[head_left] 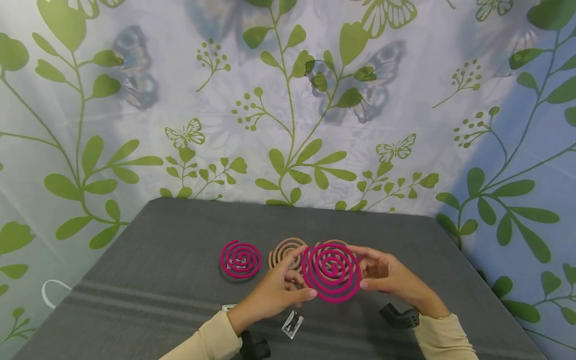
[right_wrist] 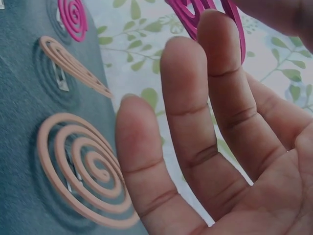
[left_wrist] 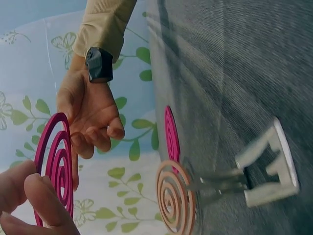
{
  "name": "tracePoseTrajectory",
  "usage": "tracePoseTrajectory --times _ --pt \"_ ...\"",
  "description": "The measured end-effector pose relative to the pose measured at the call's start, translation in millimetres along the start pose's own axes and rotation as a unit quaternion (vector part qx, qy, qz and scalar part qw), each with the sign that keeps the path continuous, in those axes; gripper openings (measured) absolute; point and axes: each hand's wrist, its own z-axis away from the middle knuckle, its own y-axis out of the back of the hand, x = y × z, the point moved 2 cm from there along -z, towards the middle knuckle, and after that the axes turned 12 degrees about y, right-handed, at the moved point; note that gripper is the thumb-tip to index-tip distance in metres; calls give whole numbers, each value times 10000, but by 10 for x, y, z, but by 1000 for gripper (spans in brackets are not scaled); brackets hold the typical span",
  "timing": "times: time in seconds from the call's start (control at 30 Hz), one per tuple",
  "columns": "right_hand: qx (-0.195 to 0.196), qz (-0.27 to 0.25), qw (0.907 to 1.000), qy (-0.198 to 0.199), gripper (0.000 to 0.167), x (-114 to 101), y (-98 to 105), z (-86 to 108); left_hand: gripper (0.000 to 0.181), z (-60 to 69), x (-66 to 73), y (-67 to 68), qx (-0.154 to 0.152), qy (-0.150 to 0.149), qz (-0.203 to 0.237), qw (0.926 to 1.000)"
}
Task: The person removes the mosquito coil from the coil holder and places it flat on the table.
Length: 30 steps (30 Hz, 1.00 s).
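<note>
A pink mosquito coil [head_left: 333, 270] is held upright above the table between both hands. My left hand [head_left: 274, 292] pinches its left edge between thumb and fingers. At its right edge, my right hand [head_left: 393, 277] grips it with thumb and index finger; the other fingers [right_wrist: 188, 83] curl loosely. Behind the held coil, two tan coils [head_left: 271, 261] sit raised over metal stands, partly covered. Another pink coil [head_left: 223, 269] rests on a stand farther left. In the left wrist view one more pink coil [left_wrist: 169, 134] stands low over the table beyond a tan coil [left_wrist: 160, 188].
A bare metal coil stand [head_left: 292, 325] lies near the front of the grey table [head_left: 148, 300]. A second stand [head_left: 228, 307] is partly hidden by my left wrist. Leaf-and-butterfly curtain [head_left: 243, 165] hangs behind the table. Black camera mounts [head_left: 399, 317] are on both wrists.
</note>
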Motion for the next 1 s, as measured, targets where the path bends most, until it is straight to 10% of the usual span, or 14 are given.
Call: tracePoseTrajectory --times 1.0 --pt "-57 183 9996 -201 67 -226 490 393 93 -396 73 -580 257 255 285 9989"
